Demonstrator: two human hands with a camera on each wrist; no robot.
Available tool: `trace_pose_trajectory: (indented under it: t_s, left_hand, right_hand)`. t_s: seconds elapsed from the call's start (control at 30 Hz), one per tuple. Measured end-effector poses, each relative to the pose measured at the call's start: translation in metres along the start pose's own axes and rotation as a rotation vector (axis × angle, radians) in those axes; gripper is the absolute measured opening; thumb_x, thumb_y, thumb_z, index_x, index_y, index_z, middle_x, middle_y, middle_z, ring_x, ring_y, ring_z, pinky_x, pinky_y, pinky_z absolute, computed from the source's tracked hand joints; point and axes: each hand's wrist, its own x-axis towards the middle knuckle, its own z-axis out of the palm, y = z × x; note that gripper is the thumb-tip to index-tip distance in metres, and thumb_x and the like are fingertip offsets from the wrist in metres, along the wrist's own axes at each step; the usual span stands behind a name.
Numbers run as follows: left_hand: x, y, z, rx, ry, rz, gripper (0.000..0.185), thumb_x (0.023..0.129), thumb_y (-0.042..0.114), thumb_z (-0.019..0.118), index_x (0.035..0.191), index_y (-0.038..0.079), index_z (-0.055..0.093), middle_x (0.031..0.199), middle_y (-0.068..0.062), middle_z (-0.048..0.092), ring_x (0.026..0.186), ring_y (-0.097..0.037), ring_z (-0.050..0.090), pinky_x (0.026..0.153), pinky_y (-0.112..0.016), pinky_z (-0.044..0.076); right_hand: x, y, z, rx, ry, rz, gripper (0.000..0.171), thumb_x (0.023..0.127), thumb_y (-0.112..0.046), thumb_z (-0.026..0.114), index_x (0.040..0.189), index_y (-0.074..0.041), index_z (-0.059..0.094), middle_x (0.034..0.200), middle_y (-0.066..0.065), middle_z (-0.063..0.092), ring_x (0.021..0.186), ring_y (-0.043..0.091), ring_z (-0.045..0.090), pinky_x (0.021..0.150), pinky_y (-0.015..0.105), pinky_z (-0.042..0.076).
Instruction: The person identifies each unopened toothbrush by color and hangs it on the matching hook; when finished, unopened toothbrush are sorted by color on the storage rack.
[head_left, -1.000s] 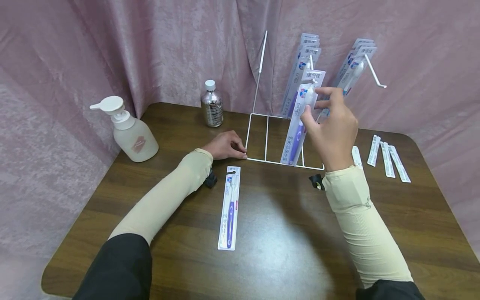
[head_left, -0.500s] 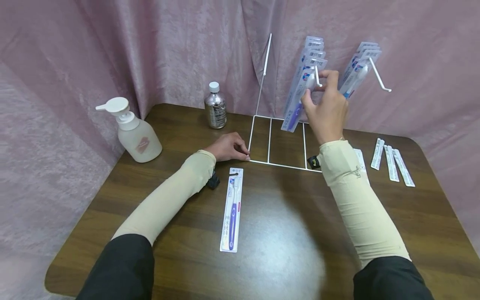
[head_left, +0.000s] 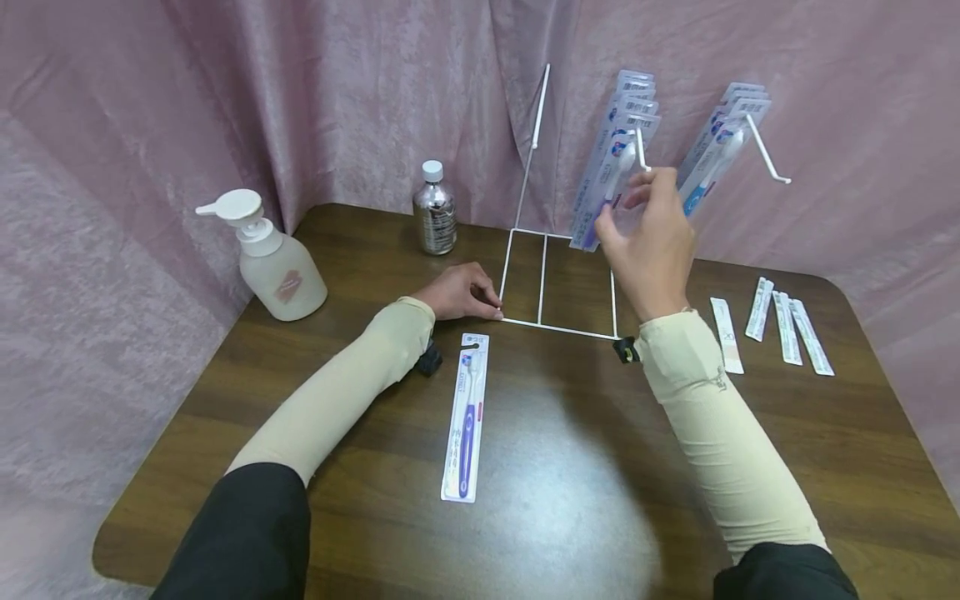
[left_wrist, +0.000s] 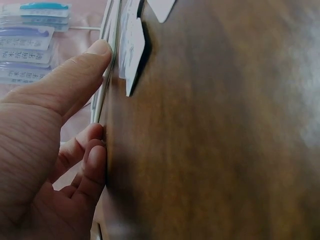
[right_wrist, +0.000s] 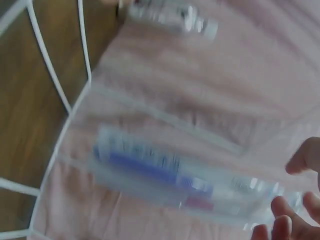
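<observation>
My left hand (head_left: 461, 293) pinches the front left corner of a white wire rack (head_left: 558, 329) at table level; in the left wrist view, the thumb lies along the wire with the fingertips just below. On the rack's middle hook hang several packaged toothbrushes (head_left: 618, 158), purple-handled and in clear blister cards. My right hand (head_left: 652, 237) is just below that hook's tip, beside the front package, thumb and fingers spread apart. In the right wrist view the hanging package (right_wrist: 155, 175) is blurred. One more packaged purple toothbrush (head_left: 467, 421) lies flat on the table in front of the rack.
More packaged toothbrushes (head_left: 720, 150) hang from the right hook (head_left: 767, 150); the left hook (head_left: 541, 108) is bare. A pump bottle (head_left: 279, 271) and a silver bottle (head_left: 435, 212) stand at the left and back. Several small white packets (head_left: 787, 329) lie at right.
The right hand has carried a packaged toothbrush back onto the middle hook, let it go and drawn slightly down. The left hand stays at the rack corner.
</observation>
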Motion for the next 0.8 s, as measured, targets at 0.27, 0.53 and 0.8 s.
trace_pose_trajectory:
  t_s: [0.27, 0.53, 0.8]
  left_hand:
    - [0.002, 0.001, 0.001, 0.004, -0.002, -0.01, 0.015, 0.08, 0.025, 0.096, 0.088, 0.02, 0.085, 0.095, 0.002, 0.069, 0.095, -0.015, 0.059, 0.086, -0.03, 0.048]
    - [0.003, 0.002, 0.001, 0.014, -0.012, -0.027, 0.014, 0.081, 0.026, 0.095, 0.091, 0.021, 0.086, 0.098, 0.003, 0.07, 0.098, -0.015, 0.059, 0.088, -0.03, 0.048]
    - [0.002, 0.002, 0.0, 0.0, -0.011, -0.032, 0.013, 0.082, 0.027, 0.094, 0.09, 0.021, 0.086, 0.098, 0.003, 0.07, 0.098, -0.014, 0.059, 0.088, -0.03, 0.048]
  right_hand:
    - [-0.077, -0.031, 0.024, -0.005, -0.498, -0.141, 0.027, 0.094, -0.026, 0.075, 0.116, -0.013, 0.067, 0.1, 0.006, 0.07, 0.079, 0.022, 0.066, 0.06, 0.045, 0.053]
    - [-0.126, -0.038, 0.057, -0.025, -0.832, -0.22, 0.043, 0.093, -0.038, 0.08, 0.124, -0.01, 0.068, 0.093, 0.004, 0.069, 0.077, 0.017, 0.064, 0.06, 0.04, 0.052]
    - [-0.135, -0.042, 0.075, -0.045, -0.931, -0.209, 0.052, 0.093, -0.043, 0.082, 0.125, -0.006, 0.062, 0.08, -0.001, 0.059, 0.068, 0.018, 0.055, 0.058, 0.041, 0.05]
